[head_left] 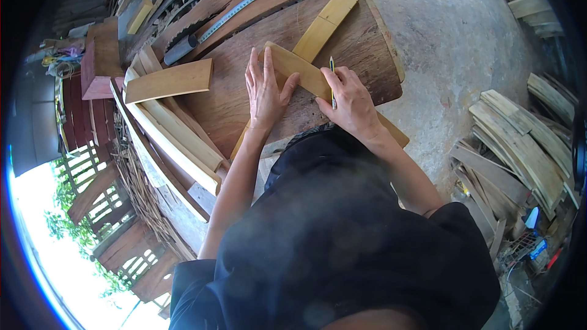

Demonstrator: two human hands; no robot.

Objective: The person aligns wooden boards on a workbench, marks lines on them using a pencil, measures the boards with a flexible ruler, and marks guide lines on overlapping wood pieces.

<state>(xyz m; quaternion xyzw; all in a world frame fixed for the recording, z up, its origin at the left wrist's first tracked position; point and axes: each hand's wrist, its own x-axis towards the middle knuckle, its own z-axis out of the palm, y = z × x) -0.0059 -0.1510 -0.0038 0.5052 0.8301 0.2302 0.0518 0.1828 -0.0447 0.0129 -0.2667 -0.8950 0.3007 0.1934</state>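
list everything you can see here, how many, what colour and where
board under the hands: 1, yellow-brown, near the bench edge
pencil: 1, dark striped, in the right hand
crossing board: 1, yellow-brown, beyond the first
workbench: 1, brown, ahead of the person
measuring strip: 1, pale blue-white, far side
short board: 1, light brown, left
long strips: several, pale, left
stacked planks: many, grey-brown, right
floor: 1, grey, right of bench
greenery: patches, green, far left
small clutter: uncountable, mixed, around the edges
shirt: 1, black, bottom centre
left hand: 1, bare, on the board
right hand: 1, bare, gripping the pencil
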